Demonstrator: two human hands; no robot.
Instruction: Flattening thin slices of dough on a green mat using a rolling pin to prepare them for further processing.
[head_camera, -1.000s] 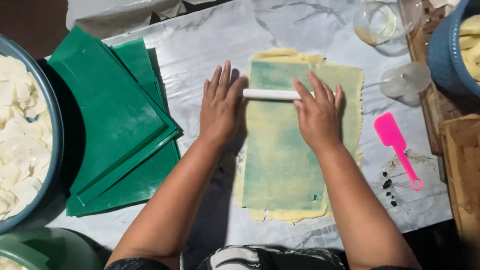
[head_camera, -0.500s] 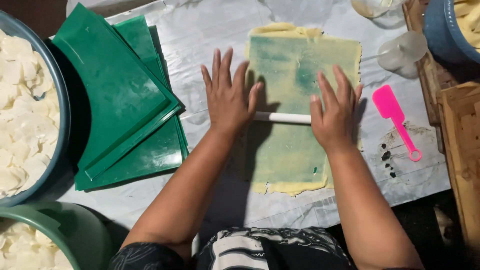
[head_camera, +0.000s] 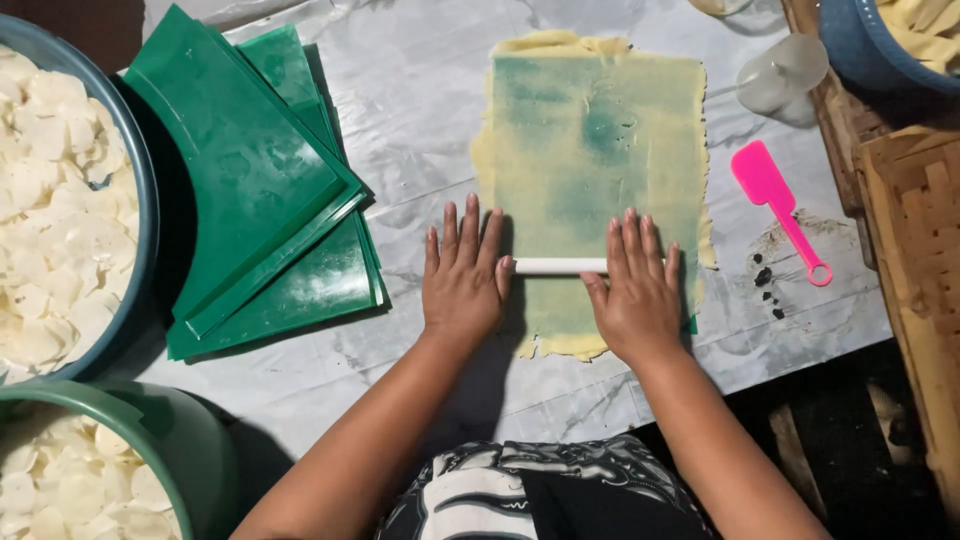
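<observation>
Since a moment ago the white rolling pin (head_camera: 560, 266) has travelled back toward the person, from the middle of the dough sheet (head_camera: 592, 190) to a spot near its closest edge, and both hands have come with it.

The left hand (head_camera: 463, 280) lies flat, fingers spread and pointing away, palm on the pin's left end, partly over the bare table cover. The right hand (head_camera: 637, 290) is likewise flat and spread, pressing down on the pin's right end over the dough. Neither hand curls around the pin; only its middle shows between them.

The pale yellow dough lies thin and rectangular under a greenish translucent sheet, stretching away from the hands on the crinkled white plastic cover (head_camera: 420, 130).

Near the left, a green tub (head_camera: 190, 450) holds pale round slices, and beyond it a blue basin (head_camera: 140, 200) holds more. Between basin and dough a fanned stack of green plastic sheets (head_camera: 250, 190) rests. Right of the dough lies a pink scraper (head_camera: 778, 208), apart from it. Farther off sit a clear plastic cup (head_camera: 780, 72) on its side and a second blue basin (head_camera: 860, 50).
</observation>
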